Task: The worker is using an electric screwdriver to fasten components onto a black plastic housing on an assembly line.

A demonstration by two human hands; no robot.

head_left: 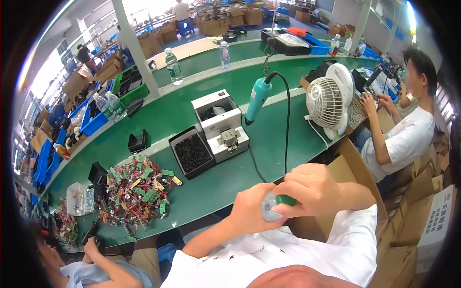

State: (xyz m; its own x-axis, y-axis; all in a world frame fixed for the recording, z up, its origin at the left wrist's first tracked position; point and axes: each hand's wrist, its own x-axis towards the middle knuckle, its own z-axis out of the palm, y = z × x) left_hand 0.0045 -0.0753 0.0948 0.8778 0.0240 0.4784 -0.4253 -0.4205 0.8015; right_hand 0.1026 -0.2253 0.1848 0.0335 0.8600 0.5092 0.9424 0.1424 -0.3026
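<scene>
Close in front of my chest, my left hand (251,207) and my right hand (311,190) are closed around a clear plastic bottle (272,209). Its round, see-through end faces up between my fingers. A green part of it shows beneath my right fingers; I cannot tell if this is label or cap. Most of the bottle is hidden by the hands. Beyond them, a teal electric screwdriver (259,100) hangs from a hook over the green workbench (216,192). Left of it stands a white screw feeder (222,126) beside a black tray of small dark screws (191,152).
A heap of green circuit boards with red wires (137,192) lies on the left of the bench. A white fan (330,100) stands at the right. An open cardboard box (353,163) sits by my right arm. One co-worker (401,129) works at right, another (105,271) at lower left.
</scene>
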